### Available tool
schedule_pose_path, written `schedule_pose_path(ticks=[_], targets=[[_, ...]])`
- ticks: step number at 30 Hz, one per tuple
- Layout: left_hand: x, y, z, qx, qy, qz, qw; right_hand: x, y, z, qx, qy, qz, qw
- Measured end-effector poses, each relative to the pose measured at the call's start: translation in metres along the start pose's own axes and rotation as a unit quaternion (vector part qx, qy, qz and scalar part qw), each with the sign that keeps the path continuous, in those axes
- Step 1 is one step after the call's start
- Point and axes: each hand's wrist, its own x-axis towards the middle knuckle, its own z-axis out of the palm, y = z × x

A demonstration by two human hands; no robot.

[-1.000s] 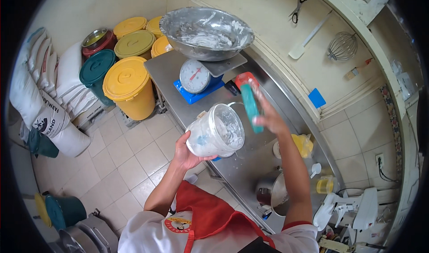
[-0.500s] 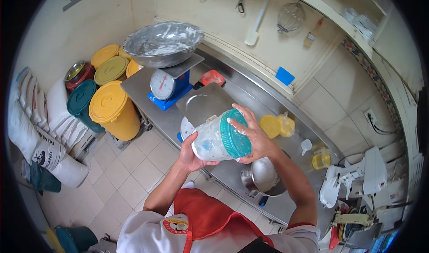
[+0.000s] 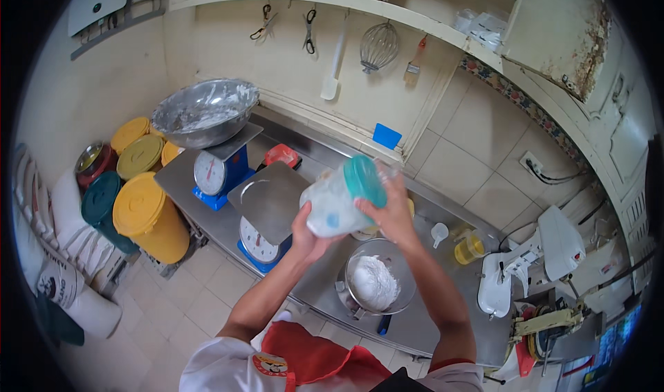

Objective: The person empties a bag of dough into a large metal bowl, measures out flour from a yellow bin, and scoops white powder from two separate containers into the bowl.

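Above the steel counter I hold a cloudy plastic jar (image 3: 335,202), tilted, with a teal screw lid (image 3: 364,181). My left hand (image 3: 309,231) supports the lower end of the jar, its fingers wrapped round the base. At the lid end is my right hand (image 3: 393,208), closed on the lid and slightly blurred. Just below the jar, a steel bowl (image 3: 408,292) on the counter holds a heap of white powder (image 3: 374,283). Left of my hands stands a scale (image 3: 260,245) with a flat steel pan.
Another blue scale (image 3: 209,172) carries a large powder-smeared steel bowl (image 3: 206,125). A white scoop (image 3: 439,233), a yellow-bottomed container (image 3: 469,248) and a white stand mixer (image 3: 517,267) are to the right. Yellow lidded bins (image 3: 149,212) stand on the floor at left.
My view has swung, so the powder bowl and the near scale show more fully. The jar remains in both hands, while my right hand has shifted its grip around the lid.
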Motion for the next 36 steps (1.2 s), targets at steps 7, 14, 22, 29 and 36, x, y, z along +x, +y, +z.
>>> schedule_pose_path(ticks=[7, 14, 22, 29, 36], targets=[[0.141, 0.07, 0.102, 0.041, -0.221, 0.056, 0.973, 0.096, -0.052, -0.051, 0.269, 0.281, -0.122, 0.913], [0.289, 0.195, 0.243, 0.288, -0.302, 0.043, 0.908, 0.296, -0.096, -0.183, 0.059, 0.491, -0.16, 0.854], [0.329, 0.246, 0.176, 0.437, -0.223, 0.113, 0.864, 0.451, -0.043, -0.211, -0.276, 0.522, -0.042, 0.806], [0.334, 0.245, 0.047, 0.527, -0.223, 0.026, 0.819, 0.556, -0.007, -0.164, -0.31, 0.396, 0.08, 0.861], [0.372, 0.199, -0.009, 0.553, -0.221, -0.004, 0.804, 0.603, 0.009, -0.128, -0.221, 0.148, 0.058, 0.962]])
